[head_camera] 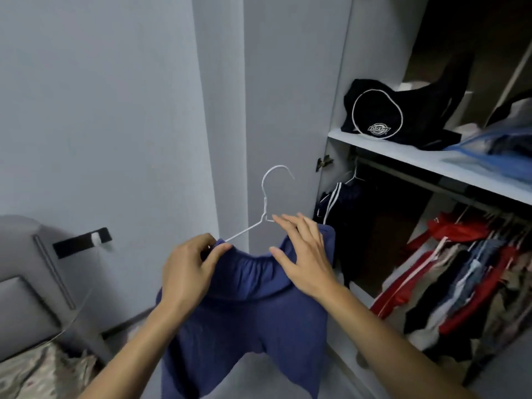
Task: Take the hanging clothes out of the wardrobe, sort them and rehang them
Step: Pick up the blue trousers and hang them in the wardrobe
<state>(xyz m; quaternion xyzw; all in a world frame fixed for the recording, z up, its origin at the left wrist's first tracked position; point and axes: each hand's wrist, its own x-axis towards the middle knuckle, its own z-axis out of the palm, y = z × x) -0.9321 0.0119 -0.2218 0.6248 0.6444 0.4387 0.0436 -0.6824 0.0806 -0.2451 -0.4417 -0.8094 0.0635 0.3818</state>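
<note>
Blue shorts (244, 306) on a white wire hanger (263, 208) are held up in front of the open wardrobe (334, 82), waistband on top and running left to right, legs hanging straight down. Hanger hook points up and curls over to the right. Left hand (187, 272) pinches the left end of the waistband, right at the hanger's arm. Right hand (305, 254) lies flat on the right side of the waistband, fingers straight and spread, not curled round anything.

Inside the wardrobe, a white shelf (403, 154) has a black bag (397, 110) on it. Under it, a rail with a dark striped garment (336, 205) hanging, and a packed row of red, white and dark clothes (460, 277) further right. Grey headboard (31, 283) and patterned bedding (43, 372) sit at lower left by the plain wall.
</note>
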